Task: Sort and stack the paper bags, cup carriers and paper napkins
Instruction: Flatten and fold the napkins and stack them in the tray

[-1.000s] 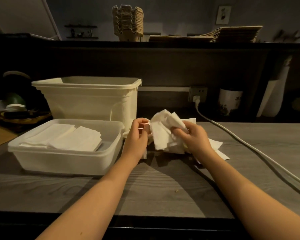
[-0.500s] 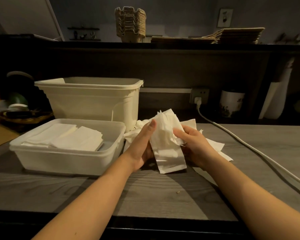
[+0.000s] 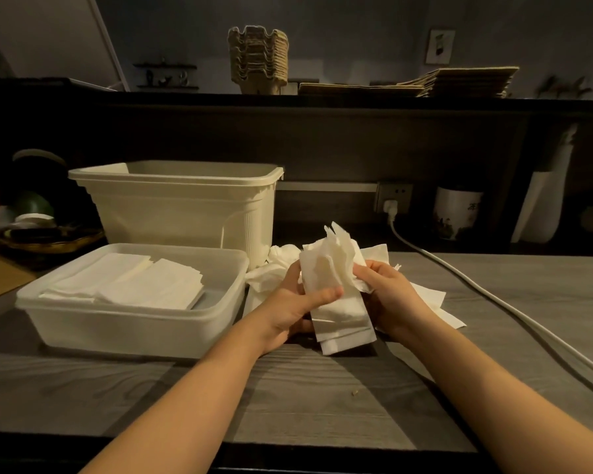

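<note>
Gripping napkin bundle — left hand thumb across, right hand pinching crumpled edge.

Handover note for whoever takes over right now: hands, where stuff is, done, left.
Left hand holds the napkin bundle, thumb across its front. Right hand pinches its crumpled top sheets.
Folded napkins lie stacked in the shallow tub; loose napkins lie on the counter behind the hands.
Done: cup carriers and paper bags stacked on the upper shelf.
Left: straighten the bundle, add it to the tub, then the loose ones.
</note>
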Tool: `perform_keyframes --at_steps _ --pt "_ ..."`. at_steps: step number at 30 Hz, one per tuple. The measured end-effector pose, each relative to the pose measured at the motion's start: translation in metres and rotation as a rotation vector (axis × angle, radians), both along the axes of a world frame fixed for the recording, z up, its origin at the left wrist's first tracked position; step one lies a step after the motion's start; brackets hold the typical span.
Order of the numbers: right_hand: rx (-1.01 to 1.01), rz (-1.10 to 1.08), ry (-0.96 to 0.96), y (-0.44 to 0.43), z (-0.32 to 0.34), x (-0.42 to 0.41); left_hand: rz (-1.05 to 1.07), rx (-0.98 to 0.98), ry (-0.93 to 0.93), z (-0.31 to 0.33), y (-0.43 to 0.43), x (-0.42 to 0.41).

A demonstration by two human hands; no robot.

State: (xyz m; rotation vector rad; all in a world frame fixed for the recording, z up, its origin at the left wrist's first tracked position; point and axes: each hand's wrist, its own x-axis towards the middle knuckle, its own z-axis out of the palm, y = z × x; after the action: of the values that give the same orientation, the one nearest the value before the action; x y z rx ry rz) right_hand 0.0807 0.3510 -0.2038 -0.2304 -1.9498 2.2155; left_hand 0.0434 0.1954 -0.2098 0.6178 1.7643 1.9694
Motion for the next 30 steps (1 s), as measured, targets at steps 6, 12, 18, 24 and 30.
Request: perform_keyframes --at_steps 6,12,18,24,30 --pt "0.477 -0.113 0.061 -0.009 -0.003 -0.001 0.097 -0.081 0.049 -0.002 0.003 -0.002" --pt "0.707 -0.1 0.217 -0.013 0.001 0.002 0.148 -0.11 -0.017 0.0 0.001 -0.002" --pt "0.748 -0.032 0.299 -0.013 0.003 0.005 0.195 -0.079 -0.054 0.002 -0.001 -0.005" --pt "0.723 -0.042 0.219 -0.012 0.004 0.007 0.217 -0.014 -0.089 0.004 -0.001 -0.004" --pt "0.502 -0.067 0.243 -0.011 0.009 0.007 0.211 -0.038 -0.111 0.004 0.0 -0.003"
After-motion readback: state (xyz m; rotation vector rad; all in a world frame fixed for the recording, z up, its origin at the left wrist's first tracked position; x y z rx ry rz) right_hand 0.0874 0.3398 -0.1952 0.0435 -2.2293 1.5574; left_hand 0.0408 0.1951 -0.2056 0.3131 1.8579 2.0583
